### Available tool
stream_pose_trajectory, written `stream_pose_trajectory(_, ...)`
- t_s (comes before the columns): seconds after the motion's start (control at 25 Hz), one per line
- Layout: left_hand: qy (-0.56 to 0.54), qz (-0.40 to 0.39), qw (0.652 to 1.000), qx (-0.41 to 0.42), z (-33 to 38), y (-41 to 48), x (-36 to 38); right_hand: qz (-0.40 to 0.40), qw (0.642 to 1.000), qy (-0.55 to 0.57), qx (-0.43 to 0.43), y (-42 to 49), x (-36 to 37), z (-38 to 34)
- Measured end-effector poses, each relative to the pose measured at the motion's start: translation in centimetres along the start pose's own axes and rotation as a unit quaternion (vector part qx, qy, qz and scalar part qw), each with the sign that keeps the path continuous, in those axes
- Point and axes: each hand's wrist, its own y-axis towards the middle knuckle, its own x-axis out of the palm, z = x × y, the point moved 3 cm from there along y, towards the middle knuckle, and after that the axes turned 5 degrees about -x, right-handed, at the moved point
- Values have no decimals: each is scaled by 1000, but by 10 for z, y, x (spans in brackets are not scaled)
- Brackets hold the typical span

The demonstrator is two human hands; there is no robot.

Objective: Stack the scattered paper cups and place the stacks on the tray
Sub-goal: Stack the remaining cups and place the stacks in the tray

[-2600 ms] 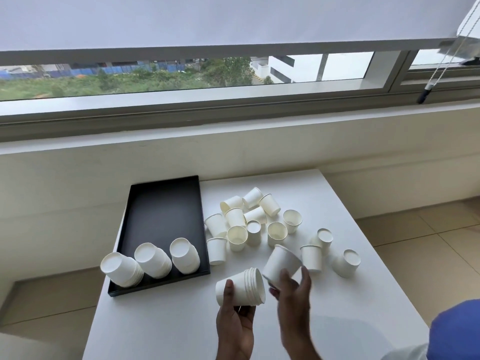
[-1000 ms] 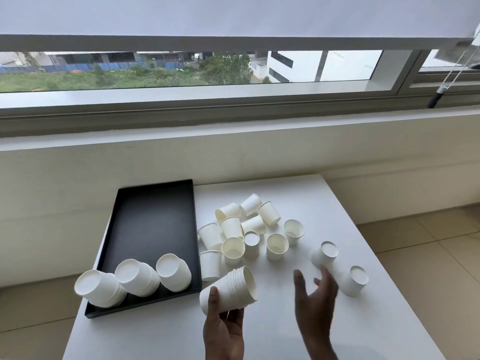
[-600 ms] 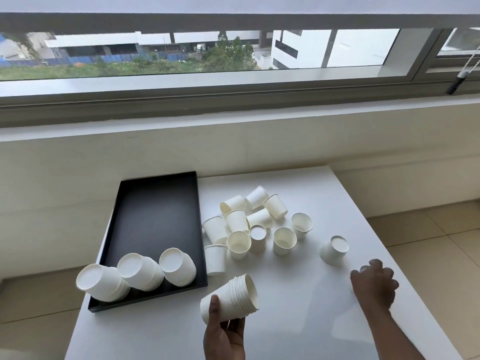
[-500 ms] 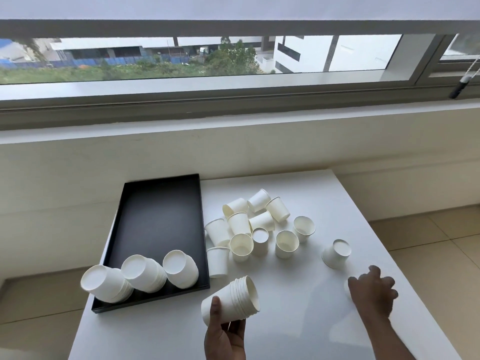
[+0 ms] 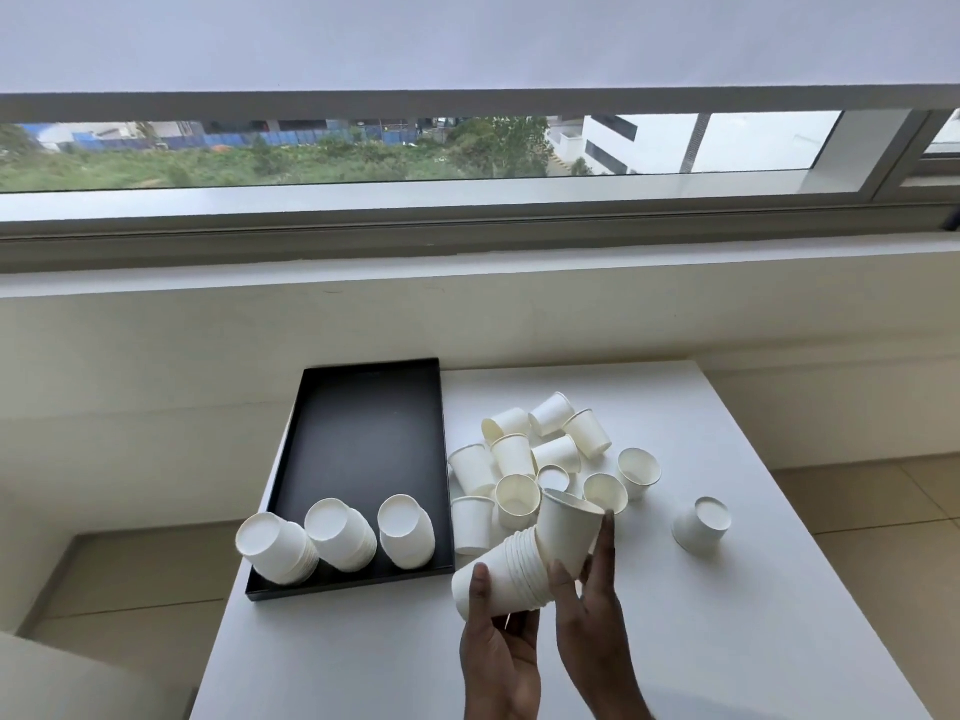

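Note:
My left hand [image 5: 498, 652] grips a stack of white paper cups [image 5: 498, 576], held sideways over the table's front. My right hand [image 5: 592, 621] holds a single paper cup [image 5: 566, 530] right at the open end of that stack, tilted. Several loose cups [image 5: 530, 459] lie scattered in a cluster at the table's middle, some upright, some on their sides. One upturned cup [image 5: 701, 524] sits apart to the right. The black tray [image 5: 363, 433] lies on the left, with three cup stacks [image 5: 337, 537] on their sides at its near end.
The white table [image 5: 727, 641] stands against a low wall under a window. Its left and right edges drop to a tiled floor [image 5: 883, 537]. The leftmost stack on the tray overhangs the tray's near left corner.
My right hand picked up the cup from the table's right side and brought it left to the mouth of the stack. The left hand kept its hold on the stack.

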Motion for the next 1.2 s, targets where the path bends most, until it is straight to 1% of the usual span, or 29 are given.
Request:
stream_pose_trajectory(0.08,-3,-6,1000,5,3,2,-3,-26,999,-31,-28,3,-4,-4)
stream_pose_trajectory(0.16,-7,-7,1000,4,1,3,-6,-33,997,-48,-43,5,-9,-6)
stream_pose_trajectory(0.32,-5,10,1000,14,-7,2,-11,6,996,-60,-68,5,-11,-4)
stream_pose_trajectory(0.4,3,19,1000,17,-11,4,-13,22,995,-76,-63,2,-7,4)
stream_pose_trajectory(0.44,6,18,1000,6,-13,4,-12,18,994,-86,-57,1,-5,9)
stream_pose_trajectory(0.52,2,13,1000,-27,-18,7,-9,-24,993,-104,-53,-2,1,20)
stream_pose_trajectory(0.6,-14,6,999,-36,-17,11,-4,-83,986,-123,-72,-4,6,32)
stream_pose_trajectory(0.68,-29,2,1000,-7,-11,16,-2,-139,977,-140,-79,-2,3,40)
stream_pose_trajectory(0.72,-33,3,999,9,-9,19,-2,-148,978,-125,-80,3,-2,43)
stream_pose_trajectory(0.76,-37,3,999,19,-7,20,-2,-125,984,-98,-83,10,-10,40)
stream_pose_trajectory(0.8,-36,4,999,22,-7,20,-2,-57,993,-69,-80,21,-23,38)
stream_pose_trajectory(0.84,-32,7,999,22,-7,21,-3,46,996,-39,-62,35,-40,38)
stream_pose_trajectory(0.88,-26,4,999,22,-7,21,-4,170,985,-29,-23,51,-60,42)
stream_pose_trajectory(0.92,-21,0,1000,23,-8,21,-4,280,959,-37,32,67,-82,53)
stream_pose_trajectory(0.96,-16,3,1000,27,-8,21,-6,359,927,-56,91,81,-103,65)
stream_pose_trajectory(1.0,-17,6,999,29,-8,20,-7,395,903,-77,149,93,-119,81)
stream_pose_trajectory(1.04,-19,14,999,27,-8,22,-10,387,895,-101,198,103,-130,98)
stream_pose_trajectory(1.08,-24,21,999,27,-9,24,-13,354,898,-128,229,112,-137,117)
stream_pose_trajectory(1.12,-27,29,999,26,-10,26,-17,316,904,-156,242,120,-143,133)
stream_pose_trajectory(1.2,-44,53,998,12,-12,28,-21,250,919,-193,235,132,-150,153)
